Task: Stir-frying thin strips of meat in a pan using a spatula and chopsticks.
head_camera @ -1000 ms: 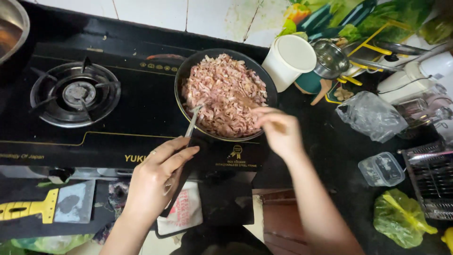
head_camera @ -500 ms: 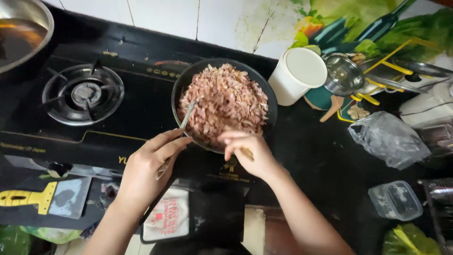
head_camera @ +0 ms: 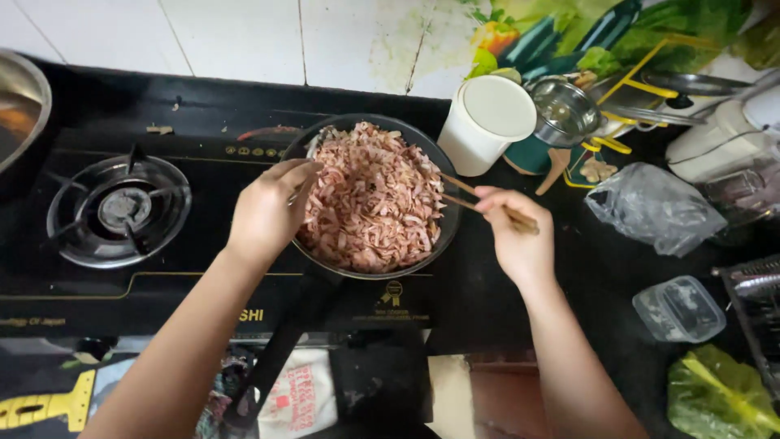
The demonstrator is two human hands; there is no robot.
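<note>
A single head-worn camera looks steeply down, close over the stove [head_camera: 122, 268] and counter.

On your left, the free gas burner [head_camera: 119, 211] sits on the black stove [head_camera: 97, 293], with a metal bowl [head_camera: 20, 106] at the far left edge. Behind the stove you see a white tiled wall [head_camera: 244, 36]. To your right stand a white lidded cup [head_camera: 486, 122] and, just beside it, a small steel pot [head_camera: 563, 110]. Further right on the surface lie a crumpled clear plastic bag [head_camera: 654, 207], a small clear container [head_camera: 678, 309] and a green bag [head_camera: 719, 398].
</note>
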